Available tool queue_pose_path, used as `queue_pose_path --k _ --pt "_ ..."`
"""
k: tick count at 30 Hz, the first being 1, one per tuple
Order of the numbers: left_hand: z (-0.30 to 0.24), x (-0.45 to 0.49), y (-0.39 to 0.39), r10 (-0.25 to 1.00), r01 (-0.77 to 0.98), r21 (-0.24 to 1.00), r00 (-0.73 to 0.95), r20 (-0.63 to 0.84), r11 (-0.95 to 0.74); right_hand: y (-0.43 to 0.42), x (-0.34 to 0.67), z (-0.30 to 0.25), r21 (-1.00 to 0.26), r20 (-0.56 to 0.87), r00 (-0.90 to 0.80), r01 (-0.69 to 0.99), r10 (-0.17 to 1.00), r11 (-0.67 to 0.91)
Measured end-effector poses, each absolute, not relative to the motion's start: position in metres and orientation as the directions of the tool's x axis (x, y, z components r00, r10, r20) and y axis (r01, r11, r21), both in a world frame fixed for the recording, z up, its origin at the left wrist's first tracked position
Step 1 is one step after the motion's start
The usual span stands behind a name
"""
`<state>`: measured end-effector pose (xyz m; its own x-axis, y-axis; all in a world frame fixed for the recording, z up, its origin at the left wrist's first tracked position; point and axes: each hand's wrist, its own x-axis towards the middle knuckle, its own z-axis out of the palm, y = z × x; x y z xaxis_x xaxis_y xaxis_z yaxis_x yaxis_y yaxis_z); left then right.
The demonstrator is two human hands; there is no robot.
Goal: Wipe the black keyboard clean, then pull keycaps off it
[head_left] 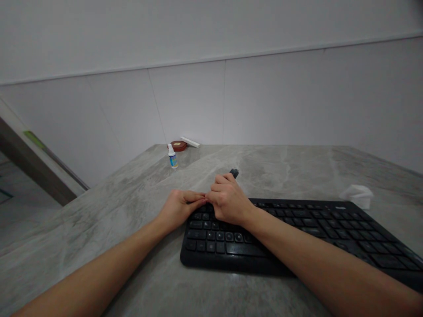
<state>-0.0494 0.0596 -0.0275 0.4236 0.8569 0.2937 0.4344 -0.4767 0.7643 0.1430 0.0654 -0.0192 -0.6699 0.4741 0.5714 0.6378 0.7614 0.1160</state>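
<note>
A black keyboard lies flat on the grey marbled table, with my hands over its upper left corner. My right hand is closed round a dark tool whose black end sticks out above the knuckles; the rest of it is hidden by the fingers. My left hand reaches in from the left, its thumb and fingers pinched together at the keyboard's left top edge. The fingertips of both hands meet there, and whatever lies between them is too small to make out.
On the table, a small white bottle with a blue label stands at the back left. Behind it are a reddish-brown case and a white bar. A crumpled white tissue lies beyond the keyboard's right part. A pale wall borders the back.
</note>
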Motion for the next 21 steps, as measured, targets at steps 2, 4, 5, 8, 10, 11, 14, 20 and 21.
queue_pose_path --k 2,4,5,8,10,11,14,20,21 --pt "-0.027 -0.049 0.059 0.859 0.432 0.768 0.419 0.292 -0.472 0.065 0.142 -0.020 0.098 0.578 -0.660 0.639 0.479 0.763" --pt "-0.027 -0.049 0.059 0.862 0.434 0.769 0.417 0.289 -0.468 0.066 0.142 -0.020 0.087 0.581 -0.654 0.642 0.485 0.762" --pt "-0.026 -0.049 0.058 0.862 0.435 0.769 0.418 0.287 -0.467 0.066 0.142 -0.021 0.084 0.581 -0.652 0.643 0.487 0.761" --pt "-0.026 -0.049 0.058 0.862 0.438 0.768 0.417 0.288 -0.468 0.066 0.142 -0.021 0.081 0.583 -0.650 0.643 0.487 0.761" --pt "-0.026 -0.049 0.058 0.862 0.438 0.766 0.414 0.293 -0.470 0.067 0.142 -0.022 0.082 0.589 -0.649 0.641 0.482 0.763" --pt "-0.026 -0.049 0.058 0.862 0.438 0.765 0.412 0.296 -0.472 0.067 0.141 -0.022 0.083 0.594 -0.648 0.639 0.477 0.764" --pt "-0.028 -0.049 0.058 0.861 0.440 0.762 0.410 0.301 -0.476 0.066 0.140 -0.022 0.096 0.609 -0.653 0.624 0.450 0.775" --pt "-0.032 -0.052 0.062 0.871 0.451 0.760 0.379 0.312 -0.468 0.060 0.149 -0.019 -0.029 0.702 -0.490 0.706 0.517 0.708" --pt "-0.033 -0.052 0.062 0.870 0.451 0.758 0.380 0.316 -0.472 0.060 0.151 -0.019 -0.056 0.689 -0.478 0.714 0.545 0.698"
